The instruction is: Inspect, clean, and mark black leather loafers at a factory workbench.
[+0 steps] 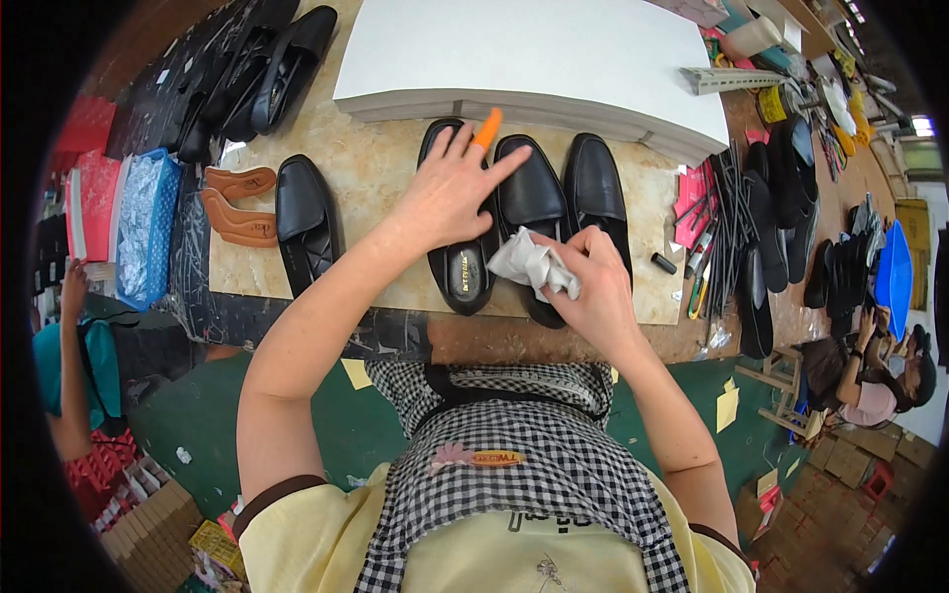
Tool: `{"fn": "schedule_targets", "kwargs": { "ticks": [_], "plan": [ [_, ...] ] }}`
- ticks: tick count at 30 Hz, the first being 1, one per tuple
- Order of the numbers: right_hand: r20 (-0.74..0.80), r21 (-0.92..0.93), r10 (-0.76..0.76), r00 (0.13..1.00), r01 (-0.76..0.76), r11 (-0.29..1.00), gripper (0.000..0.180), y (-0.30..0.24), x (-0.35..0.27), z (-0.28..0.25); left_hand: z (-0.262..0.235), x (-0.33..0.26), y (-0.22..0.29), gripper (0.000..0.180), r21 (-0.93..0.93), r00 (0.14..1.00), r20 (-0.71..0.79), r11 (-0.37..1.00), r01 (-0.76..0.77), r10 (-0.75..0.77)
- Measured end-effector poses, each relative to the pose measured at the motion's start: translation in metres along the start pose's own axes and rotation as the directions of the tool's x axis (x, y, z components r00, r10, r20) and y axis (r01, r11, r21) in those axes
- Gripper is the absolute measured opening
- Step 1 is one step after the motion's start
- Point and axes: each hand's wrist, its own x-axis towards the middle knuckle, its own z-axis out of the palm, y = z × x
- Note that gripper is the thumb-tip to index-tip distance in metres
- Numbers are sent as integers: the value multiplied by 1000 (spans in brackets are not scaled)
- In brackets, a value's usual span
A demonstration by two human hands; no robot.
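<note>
Three black backless slip-on shoes stand side by side in front of me: a left one (463, 282), a middle one (531, 193) and a right one (597, 178). My left hand (450, 193) lies with spread fingers across the left shoe, a fingertip at the middle shoe's toe. An orange finger cot (487, 128) covers one of its fingers. My right hand (598, 287) is closed on a crumpled white cloth (534, 263), held at the open heel part of the middle shoe. Further left are another black slip-on (305, 212) and two tan insoles (237, 219).
A thick stack of white sheets (534, 49) fills the far middle. More black shoes (287, 74) stand far left, beside a blue basket (148, 227). Thin dark rods (727, 212), a black cap (663, 263) and cutters lie right. Other people work at both sides.
</note>
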Motion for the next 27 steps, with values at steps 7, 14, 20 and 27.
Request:
{"fn": "schedule_targets", "kwargs": {
  "ticks": [7,14,20,27],
  "plan": [
    [66,-270,-53,996,69,960,54,13,0,10,-4,17,21,89,-72,995,45,993,-90,93],
    [-102,-461,-294,950,217,861,12,14,51,40,-1,32,-4,79,-420,981,38,894,-156,189],
    [-9,-347,-18,1000,14,938,68,12,36,-14,-2,30,9,125,-322,966,220,945,-58,134],
    [-111,-481,-9,994,-46,876,71,37,85,27,36,26,27,90,-262,975,-216,965,-14,-45]
  ]
}}
